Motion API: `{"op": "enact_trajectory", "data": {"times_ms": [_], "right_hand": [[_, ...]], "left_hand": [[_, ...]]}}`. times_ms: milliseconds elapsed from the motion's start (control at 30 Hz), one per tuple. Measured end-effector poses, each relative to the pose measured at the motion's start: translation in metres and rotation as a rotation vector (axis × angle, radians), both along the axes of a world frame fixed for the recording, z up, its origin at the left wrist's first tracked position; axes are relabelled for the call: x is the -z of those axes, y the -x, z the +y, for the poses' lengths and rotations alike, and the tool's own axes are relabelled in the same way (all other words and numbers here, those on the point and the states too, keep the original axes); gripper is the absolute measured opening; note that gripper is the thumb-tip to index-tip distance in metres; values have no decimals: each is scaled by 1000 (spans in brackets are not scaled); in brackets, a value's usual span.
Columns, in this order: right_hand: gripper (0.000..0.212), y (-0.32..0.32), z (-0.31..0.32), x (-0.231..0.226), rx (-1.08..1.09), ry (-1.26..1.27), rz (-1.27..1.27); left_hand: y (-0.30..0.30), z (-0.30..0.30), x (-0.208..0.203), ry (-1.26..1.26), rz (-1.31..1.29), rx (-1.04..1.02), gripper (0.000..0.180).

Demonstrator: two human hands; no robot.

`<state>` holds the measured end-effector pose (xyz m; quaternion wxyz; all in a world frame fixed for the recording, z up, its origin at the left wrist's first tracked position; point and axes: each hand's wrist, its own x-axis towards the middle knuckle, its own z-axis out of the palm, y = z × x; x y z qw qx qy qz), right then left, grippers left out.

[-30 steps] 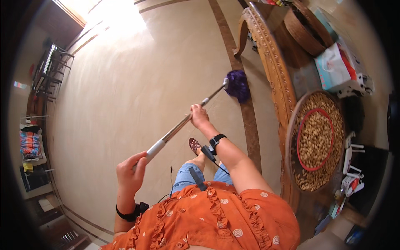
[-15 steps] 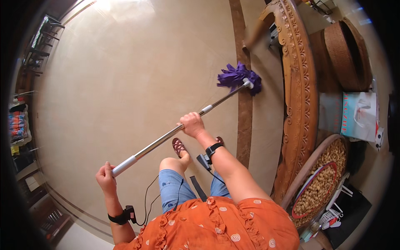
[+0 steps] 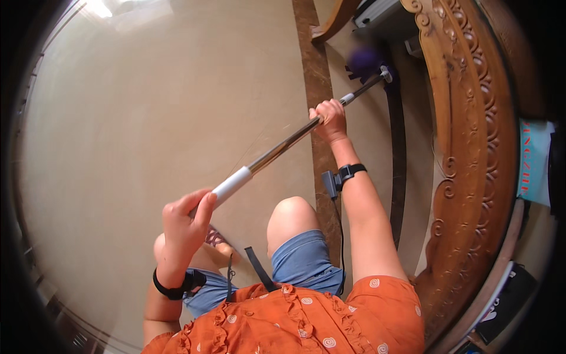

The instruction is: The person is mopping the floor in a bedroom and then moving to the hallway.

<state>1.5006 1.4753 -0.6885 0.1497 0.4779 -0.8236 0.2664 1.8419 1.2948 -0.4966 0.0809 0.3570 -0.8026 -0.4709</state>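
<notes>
A mop with a metal pole runs slantwise across the view, from lower left to upper right. My left hand is closed round the white grip at its near end. Farther up the pole, my right hand wraps the metal just below a white collar. The purple mop head lies on the floor beside the carved wooden table, past the brown stripe, and its strands are smeared by motion. Black straps with small devices sit on both my forearms.
The carved wooden table curves along the right side, one leg reaching the floor at the top. Dark brown stripes cross the beige floor. A light blue printed box stands at the far right.
The mop head has moved right and away, past the brown stripe toward the table. Both hands went along with the pole, still gripping it. My view and legs have shifted too.
</notes>
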Motion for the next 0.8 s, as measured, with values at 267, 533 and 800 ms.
{"op": "enact_trajectory", "data": {"times_ms": [267,533,800], "right_hand": [[27,51,91,72,262,-223,-66],[28,10,190,60,287,-259,-80],[20,-58,356,52,466,-250,-135]], "left_hand": [[66,61,124,-125,-51,132,32],[70,94,90,-73,-138,279,40],[103,170,70,-5,-130,697,34]]}}
